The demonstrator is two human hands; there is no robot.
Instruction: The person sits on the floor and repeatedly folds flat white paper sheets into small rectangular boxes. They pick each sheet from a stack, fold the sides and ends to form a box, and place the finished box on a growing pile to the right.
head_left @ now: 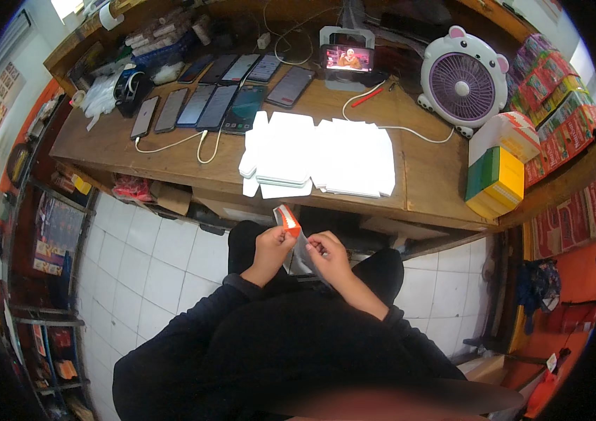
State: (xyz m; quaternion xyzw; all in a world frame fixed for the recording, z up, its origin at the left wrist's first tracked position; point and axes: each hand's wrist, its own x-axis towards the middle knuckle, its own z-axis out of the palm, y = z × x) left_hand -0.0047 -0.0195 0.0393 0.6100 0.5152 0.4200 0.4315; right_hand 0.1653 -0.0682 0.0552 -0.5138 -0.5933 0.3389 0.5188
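Note:
Above my lap, just off the near edge of the wooden counter, my left hand (270,251) is closed on a small orange-and-white box (289,221) that tilts upward. Beside it my right hand (329,258) pinches a greyish, see-through plastic piece (302,257), which hangs between the two hands. Whether the box sits partly inside this plastic cannot be made out. Right in front, on the counter, lie two stacks of flat white cardboard blanks: the left stack (282,151) has flaps sticking out, and the right stack (355,158) lies against it.
Several phones (217,109) lie on the counter (410,200) at the left, some with white cables. Farther back, a lit phone (346,59) stands upright. A white bear-shaped fan (462,88), a yellow-green box (496,184) and stacked colourful packets (557,105) stand at the right.

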